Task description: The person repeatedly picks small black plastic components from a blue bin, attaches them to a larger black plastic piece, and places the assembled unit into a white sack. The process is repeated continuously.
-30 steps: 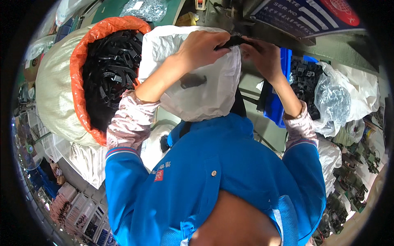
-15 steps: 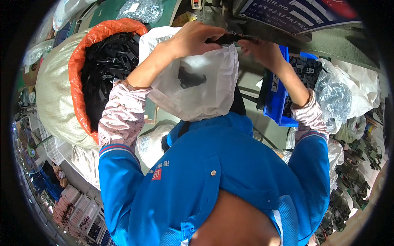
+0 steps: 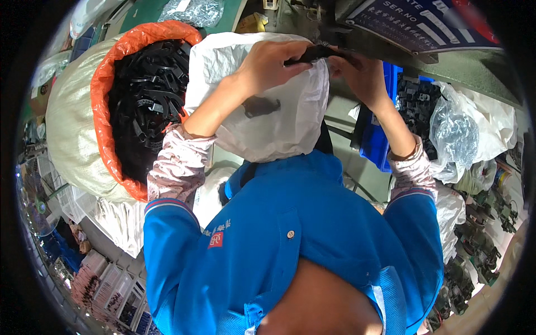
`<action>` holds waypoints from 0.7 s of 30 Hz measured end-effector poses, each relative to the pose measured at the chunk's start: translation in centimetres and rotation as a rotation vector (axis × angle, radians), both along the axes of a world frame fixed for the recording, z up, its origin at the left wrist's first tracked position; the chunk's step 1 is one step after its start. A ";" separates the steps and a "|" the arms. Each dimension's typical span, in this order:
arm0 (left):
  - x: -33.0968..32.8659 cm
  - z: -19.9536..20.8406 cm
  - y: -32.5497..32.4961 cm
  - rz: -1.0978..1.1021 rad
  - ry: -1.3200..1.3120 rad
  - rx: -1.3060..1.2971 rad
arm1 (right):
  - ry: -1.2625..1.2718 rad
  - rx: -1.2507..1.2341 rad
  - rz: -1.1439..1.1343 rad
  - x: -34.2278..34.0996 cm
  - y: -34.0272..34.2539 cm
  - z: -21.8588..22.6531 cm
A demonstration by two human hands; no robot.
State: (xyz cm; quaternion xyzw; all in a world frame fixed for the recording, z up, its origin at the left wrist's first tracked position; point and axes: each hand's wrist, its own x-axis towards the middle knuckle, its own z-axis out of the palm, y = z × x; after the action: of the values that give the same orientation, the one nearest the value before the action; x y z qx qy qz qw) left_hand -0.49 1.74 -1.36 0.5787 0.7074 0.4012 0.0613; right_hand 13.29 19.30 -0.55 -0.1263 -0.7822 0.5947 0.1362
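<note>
My left hand (image 3: 272, 66) and my right hand (image 3: 362, 78) are raised in front of me, both pinching one flat black plastic part (image 3: 319, 53) at the foot of a green machine (image 3: 391, 42). Below them hangs a white woven bag (image 3: 273, 111), with one black part (image 3: 261, 105) lying inside it. A big sack with an orange liner (image 3: 103, 111) at my left is heaped with several black plastic parts (image 3: 146, 95). My forearms wear patterned sleeve covers over a blue jacket.
A blue bin (image 3: 385, 134) of black parts stands at the right beside clear plastic bags (image 3: 455, 137). Small metal fixtures (image 3: 474, 245) lie at the lower right. White crates (image 3: 106, 279) sit on the floor at the lower left. A green bench top (image 3: 184, 14) runs along the back.
Both hands have stayed on the black part at the machine and shifted only slightly, while my head turned a little. The part seen in the white bag remains there.
</note>
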 end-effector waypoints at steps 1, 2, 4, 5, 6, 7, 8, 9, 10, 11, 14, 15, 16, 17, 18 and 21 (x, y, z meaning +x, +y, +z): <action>-0.5 0.2 0.2 -0.006 0.030 -0.053 | -0.031 -0.014 0.015 -0.2 0.3 0.1; -0.9 0.6 0.4 -0.013 0.061 -0.106 | -0.062 -0.027 0.029 -0.4 0.6 0.1; -0.9 1.6 0.8 -0.019 0.105 -0.128 | -0.113 0.033 0.051 -0.6 1.2 0.1; -0.7 2.0 0.8 -0.019 0.127 -0.139 | -0.138 0.063 0.066 -0.5 1.2 0.3; -0.8 1.4 0.4 -0.030 0.157 -0.109 | -0.112 0.053 0.068 -0.4 0.9 0.5; -0.9 1.3 -0.3 -0.005 0.043 -0.127 | -0.109 0.052 0.048 -0.4 0.8 0.6; -0.7 1.2 -1.2 0.016 -0.078 -0.146 | -0.113 0.050 0.026 -0.2 0.6 0.6; -0.6 1.2 -1.6 0.037 -0.198 -0.164 | -0.116 0.048 0.003 0.0 0.6 0.6; -0.6 1.4 -1.4 0.036 -0.163 -0.187 | -0.124 0.049 0.021 -0.1 0.7 0.5; -0.6 1.7 -1.0 0.035 -0.128 -0.210 | -0.131 0.050 0.038 -0.3 1.1 0.5; -0.2 1.3 -0.9 0.100 0.046 -0.120 | -0.141 0.041 0.060 -0.5 0.7 1.5; 0.1 0.5 -1.1 0.134 0.117 -0.063 | -0.142 0.036 0.062 -0.6 0.5 1.8; 0.7 0.5 -1.2 0.093 0.047 -0.034 | -0.114 0.029 0.052 -0.6 0.6 1.2; 1.3 0.6 -1.3 0.064 -0.011 -0.129 | -0.087 0.022 0.041 -0.5 0.9 0.3; 0.6 1.1 -1.1 0.046 -0.021 -0.202 | -0.060 0.015 0.031 -0.6 1.2 -0.3; 0.4 1.3 -1.4 0.056 -0.034 -0.222 | -0.137 0.057 0.066 -0.4 1.7 -0.3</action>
State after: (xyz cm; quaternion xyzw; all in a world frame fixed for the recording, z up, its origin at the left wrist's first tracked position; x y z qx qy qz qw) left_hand -0.05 0.33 -0.05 0.5416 0.7621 0.3317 0.1258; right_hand 12.92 20.95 -0.80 -0.1370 -0.8099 0.5665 0.0664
